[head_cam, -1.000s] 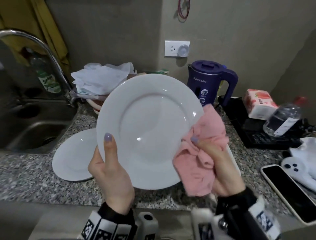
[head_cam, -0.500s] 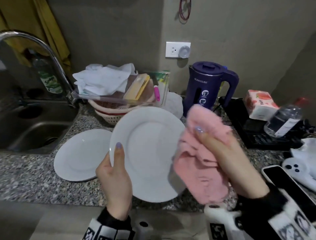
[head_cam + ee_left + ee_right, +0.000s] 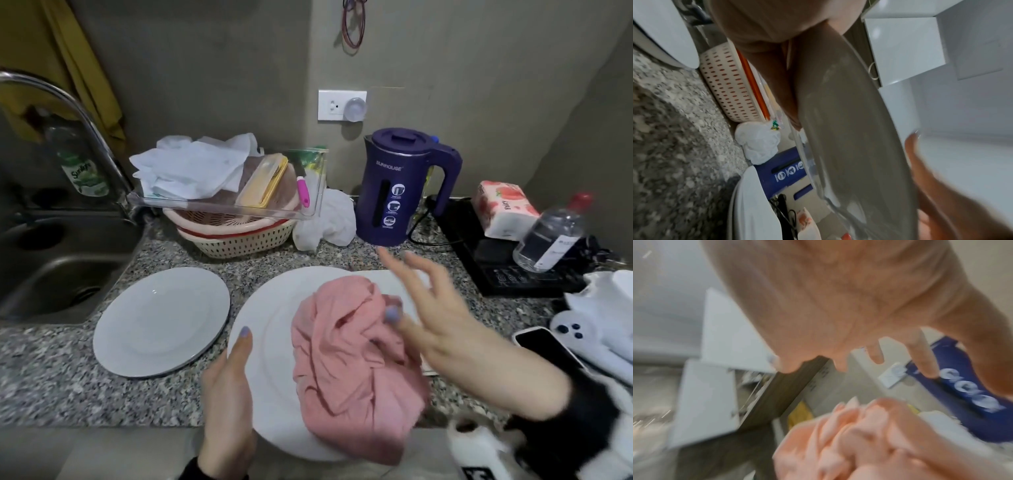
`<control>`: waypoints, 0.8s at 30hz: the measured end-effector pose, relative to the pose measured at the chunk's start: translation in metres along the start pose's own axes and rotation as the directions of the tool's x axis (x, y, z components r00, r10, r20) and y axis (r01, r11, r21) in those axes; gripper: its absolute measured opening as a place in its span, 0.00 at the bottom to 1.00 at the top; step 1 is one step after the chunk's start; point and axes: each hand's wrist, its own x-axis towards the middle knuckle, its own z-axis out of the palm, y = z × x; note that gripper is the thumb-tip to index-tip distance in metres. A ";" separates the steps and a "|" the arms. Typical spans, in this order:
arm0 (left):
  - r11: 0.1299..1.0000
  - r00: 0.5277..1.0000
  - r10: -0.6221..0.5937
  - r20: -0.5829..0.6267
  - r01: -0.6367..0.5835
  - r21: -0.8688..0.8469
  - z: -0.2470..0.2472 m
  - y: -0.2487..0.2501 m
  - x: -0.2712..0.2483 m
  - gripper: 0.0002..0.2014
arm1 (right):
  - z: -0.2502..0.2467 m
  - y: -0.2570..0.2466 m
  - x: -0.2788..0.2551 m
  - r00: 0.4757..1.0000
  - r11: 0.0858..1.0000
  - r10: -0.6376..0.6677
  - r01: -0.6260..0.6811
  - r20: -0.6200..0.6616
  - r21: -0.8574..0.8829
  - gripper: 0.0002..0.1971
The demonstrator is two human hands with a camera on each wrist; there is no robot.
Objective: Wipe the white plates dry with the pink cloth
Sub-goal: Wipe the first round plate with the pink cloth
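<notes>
The crumpled pink cloth (image 3: 352,366) lies heaped on the smooth white plate (image 3: 270,359), which the left hand (image 3: 226,394) grips by its near-left rim, thumb on top, over the front edge of the speckled granite counter (image 3: 51,383). The right hand (image 3: 442,329) hovers blurred just beside the cloth, fingers spread and loose, holding nothing. A second plate (image 3: 161,322) lies flat to the left with bare stone between; the left wrist view alone shows the held plate's dull underside (image 3: 849,129).

A speckled granite counter (image 3: 51,394) carries a white plate (image 3: 161,322), a perforated basket (image 3: 239,240), a purple kettle (image 3: 397,192) and a phone (image 3: 548,349) beside the sink (image 3: 61,274).
</notes>
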 end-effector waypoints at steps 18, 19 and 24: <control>0.776 0.928 -0.070 0.366 -0.180 0.605 -0.022 0.032 0.027 0.61 | 0.089 0.034 -0.012 0.941 -0.094 0.210 -0.252 0.267 0.963 0.19; 0.659 0.918 -0.027 0.395 -0.280 0.698 -0.024 0.042 0.024 0.64 | 0.090 0.034 -0.012 0.938 -0.105 0.243 -0.227 0.246 0.968 0.20; 0.044 0.535 -0.113 0.837 -0.839 0.542 0.008 0.058 -0.025 0.55 | 0.092 0.014 -0.013 0.935 0.002 0.335 -0.124 0.116 0.992 0.22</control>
